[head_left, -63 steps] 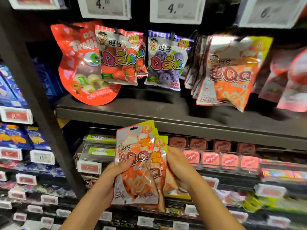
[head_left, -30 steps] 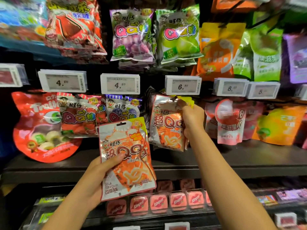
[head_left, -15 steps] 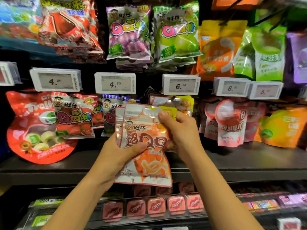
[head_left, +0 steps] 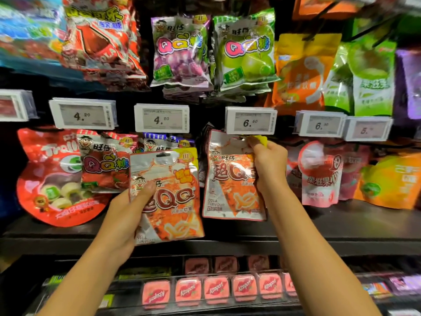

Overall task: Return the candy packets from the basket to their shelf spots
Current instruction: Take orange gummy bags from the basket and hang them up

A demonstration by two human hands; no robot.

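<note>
My left hand [head_left: 127, 213] grips an orange cola-flavour candy packet [head_left: 169, 201] by its left edge, thumb across the front, held in front of the shelf. My right hand [head_left: 268, 165] pinches the top right corner of a second, identical cola packet [head_left: 230, 179] right under the 6.50 price tag [head_left: 250, 120], at the hanging spot. Whether its hole sits on the peg is hidden by the tag and my fingers. No basket is in view.
Strawberry QQ packets [head_left: 103, 165] and a red round pouch [head_left: 52, 179] hang to the left, pink pouches [head_left: 319, 176] and an orange pouch [head_left: 391, 181] to the right. Grape and green-apple packets hang above. A dark shelf ledge [head_left: 341, 226] runs below, with pink mint tins [head_left: 216, 288] underneath.
My right hand took one packet off the pair and carried it up and right to the spot under the 6.50 tag. My left hand keeps the other packet, slightly lower left.
</note>
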